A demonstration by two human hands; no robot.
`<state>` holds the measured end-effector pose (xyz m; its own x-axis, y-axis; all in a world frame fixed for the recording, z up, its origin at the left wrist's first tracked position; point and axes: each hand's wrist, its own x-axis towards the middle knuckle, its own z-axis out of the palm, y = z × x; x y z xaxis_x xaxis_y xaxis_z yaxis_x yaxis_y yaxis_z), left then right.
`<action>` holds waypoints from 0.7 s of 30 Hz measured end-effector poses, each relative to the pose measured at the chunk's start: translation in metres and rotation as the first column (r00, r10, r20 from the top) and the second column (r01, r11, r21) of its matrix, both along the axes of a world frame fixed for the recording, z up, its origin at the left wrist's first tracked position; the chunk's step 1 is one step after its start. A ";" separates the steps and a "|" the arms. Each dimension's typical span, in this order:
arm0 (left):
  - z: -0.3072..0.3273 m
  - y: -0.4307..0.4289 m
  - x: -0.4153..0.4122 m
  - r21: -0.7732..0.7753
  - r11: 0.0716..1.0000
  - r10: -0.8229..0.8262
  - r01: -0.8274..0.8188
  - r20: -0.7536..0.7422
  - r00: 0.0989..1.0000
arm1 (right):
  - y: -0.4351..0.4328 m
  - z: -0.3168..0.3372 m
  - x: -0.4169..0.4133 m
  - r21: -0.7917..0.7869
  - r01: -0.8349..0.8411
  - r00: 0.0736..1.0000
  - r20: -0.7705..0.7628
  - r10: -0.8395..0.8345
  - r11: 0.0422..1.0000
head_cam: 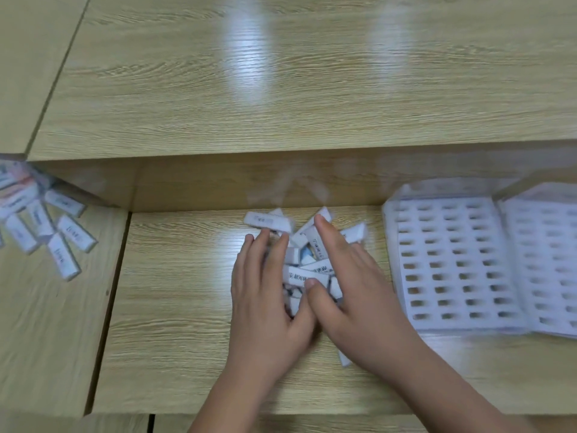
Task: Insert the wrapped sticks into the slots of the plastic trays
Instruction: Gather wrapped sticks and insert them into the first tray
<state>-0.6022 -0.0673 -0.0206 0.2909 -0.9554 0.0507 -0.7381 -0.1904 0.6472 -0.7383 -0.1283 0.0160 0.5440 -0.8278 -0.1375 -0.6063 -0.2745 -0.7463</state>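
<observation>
A heap of white wrapped sticks (307,270) lies in the middle of the wooden table. My left hand (265,295) lies on the heap's left side with its fingers straight. My right hand (352,292) covers the right side, index finger stretched forward over one stick and thumb touching another. Both hands press on the pile from either side, and part of it is hidden under them. To the right stands a white plastic tray (452,264) with rows of small slots, and a second tray (543,254) lies beside it at the frame's edge.
Another cluster of wrapped sticks (46,226) lies on the adjoining table at the far left. A raised wooden shelf (281,89) runs across the back, its front wall just beyond the heap. The picture is blurred by motion.
</observation>
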 end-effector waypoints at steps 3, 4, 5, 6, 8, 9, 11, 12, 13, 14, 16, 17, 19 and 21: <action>0.003 0.006 0.005 -0.060 0.998 -0.007 -0.001 -0.133 0.991 | 0.000 -0.004 -0.002 -0.079 -0.039 0.998 -0.060 0.034 0.996; 0.003 0.007 0.007 -0.069 0.998 -0.003 -0.007 -0.152 0.988 | 0.001 -0.004 -0.002 -0.101 -0.039 0.996 -0.079 0.031 0.994; 0.003 0.008 0.008 -0.069 0.997 0.005 -0.016 -0.163 0.987 | 0.001 -0.004 -0.002 -0.128 -0.029 0.995 -0.094 0.017 0.991; 0.003 0.008 0.009 -0.063 0.998 0.013 -0.024 -0.169 0.986 | 0.001 -0.004 -0.001 -0.166 -0.011 0.994 -0.108 -0.007 0.986; 0.003 0.009 0.011 -0.053 0.998 0.019 -0.029 -0.181 0.983 | 0.001 -0.004 -0.002 -0.259 0.024 0.989 -0.135 -0.060 0.966; 0.002 0.011 0.012 -0.054 0.998 0.017 -0.028 -0.187 0.982 | 0.001 -0.004 -0.002 -0.291 0.038 0.986 -0.146 -0.083 0.956; 0.002 0.015 0.017 -0.064 0.997 0.021 -0.034 -0.188 0.982 | 0.001 -0.003 -0.004 -0.348 0.058 0.976 -0.177 -0.127 0.936; 0.002 0.019 0.019 -0.065 0.997 0.035 -0.047 -0.181 0.983 | 0.002 -0.003 -0.005 -0.389 0.062 0.970 -0.195 -0.148 0.919; 0.003 0.022 0.022 -0.059 0.996 0.058 -0.069 -0.175 0.983 | 0.002 -0.003 -0.006 -0.427 0.059 0.965 -0.206 -0.161 0.902; 0.004 0.026 0.024 -0.049 0.994 0.091 -0.100 -0.169 0.982 | 0.004 -0.002 -0.007 -0.455 0.051 0.965 -0.208 -0.162 0.889; 0.008 0.033 0.028 -0.032 0.983 0.173 -0.178 -0.118 0.978 | 0.009 0.001 -0.007 -0.474 0.023 0.966 -0.217 -0.142 0.880; 0.010 0.037 0.030 -0.017 0.977 0.211 -0.213 -0.062 0.975 | 0.012 0.003 -0.008 -0.460 0.010 0.962 -0.237 -0.133 0.888; 0.013 0.044 0.034 0.051 0.962 0.267 -0.269 0.040 0.963 | 0.017 0.005 -0.008 -0.404 -0.011 0.947 -0.298 -0.121 0.915; 0.015 0.049 0.036 0.134 0.943 0.295 -0.305 0.091 0.951 | 0.021 0.002 -0.007 -0.358 -0.027 0.927 -0.359 -0.111 0.933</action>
